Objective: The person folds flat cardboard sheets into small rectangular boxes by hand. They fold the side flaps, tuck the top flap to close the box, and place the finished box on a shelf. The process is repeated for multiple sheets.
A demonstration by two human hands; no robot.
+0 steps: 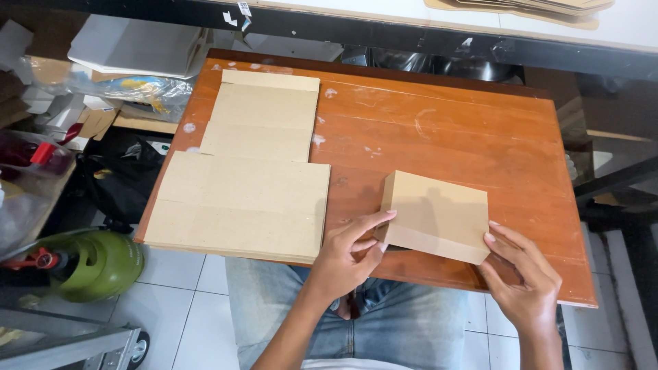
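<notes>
1. Folded cardboard box (pixel 436 214) stood near the front edge of the orange-brown wooden table (pixel 439 130), right of the middle, with its corners turned a little against the table edges.
2. Long axis ran roughly left to right, tilted slightly, with the right end nearer to the front edge.
3. Left hand (pixel 346 259) touched the box at its near left corner: index finger stretched along the left side, thumb low at the bottom edge, other fingers curled. Not closed around the box, only pressed against it.
4. Right hand (pixel 526 277) met the near right corner with the fingertips; fingers open and spread, palm away from the cardboard.
5. Box lay between both hands and just beyond them, toward the far edge; both hands about equally near, each at its own corner.
6. Stack of flat cardboard blanks (pixel 240 205) lay at the left front corner of the table, another flat blank (pixel 264 113) behind it toward the far left corner, both apart from the box.
</notes>
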